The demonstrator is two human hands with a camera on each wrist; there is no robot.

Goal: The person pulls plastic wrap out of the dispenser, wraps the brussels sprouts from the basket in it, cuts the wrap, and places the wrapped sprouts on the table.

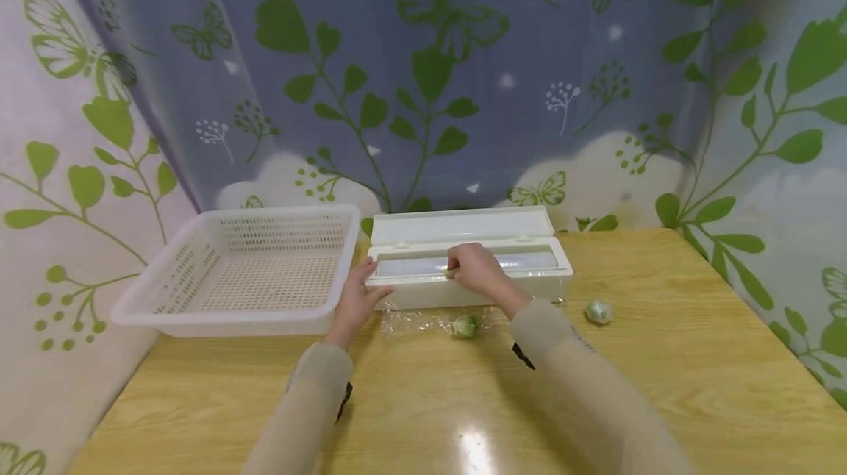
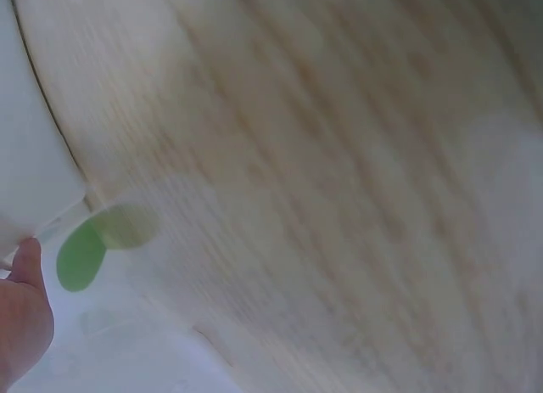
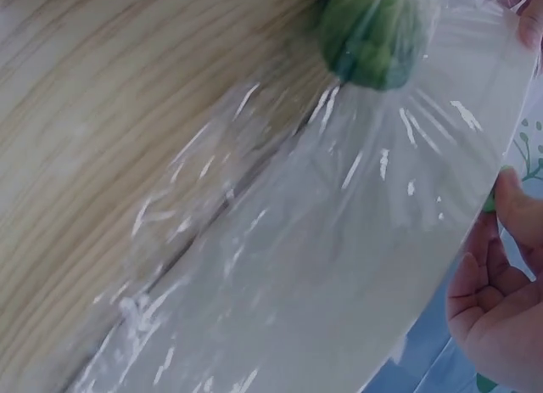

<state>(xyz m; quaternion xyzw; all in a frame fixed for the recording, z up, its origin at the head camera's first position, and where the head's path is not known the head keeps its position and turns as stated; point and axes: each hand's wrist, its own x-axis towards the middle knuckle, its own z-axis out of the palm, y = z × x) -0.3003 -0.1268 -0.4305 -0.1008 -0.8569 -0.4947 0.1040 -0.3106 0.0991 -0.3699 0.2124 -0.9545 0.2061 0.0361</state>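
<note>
A white cling film dispenser box (image 1: 476, 293) stands on the table with its lid (image 1: 463, 225) raised at the back. My left hand (image 1: 357, 298) holds the box's left front corner, thumb on the front. At the front rim, my right hand (image 1: 479, 270) pinches a small green piece, probably the slide cutter (image 3: 489, 203), between thumb and curled fingers. Clear cling film (image 3: 280, 232) drapes down the box's front onto the table. Under the film, against the front of the box, sits a green Brussels sprout (image 1: 465, 326). The left wrist view catches only part of the left hand (image 2: 25, 321).
Left of the box is a white plastic basket (image 1: 337, 313) with slotted walls. A small pale green ball (image 1: 598, 312), apparently wrapped in film, lies on the wooden table (image 1: 695, 357) to the right. A patterned curtain (image 1: 529, 115) hangs behind.
</note>
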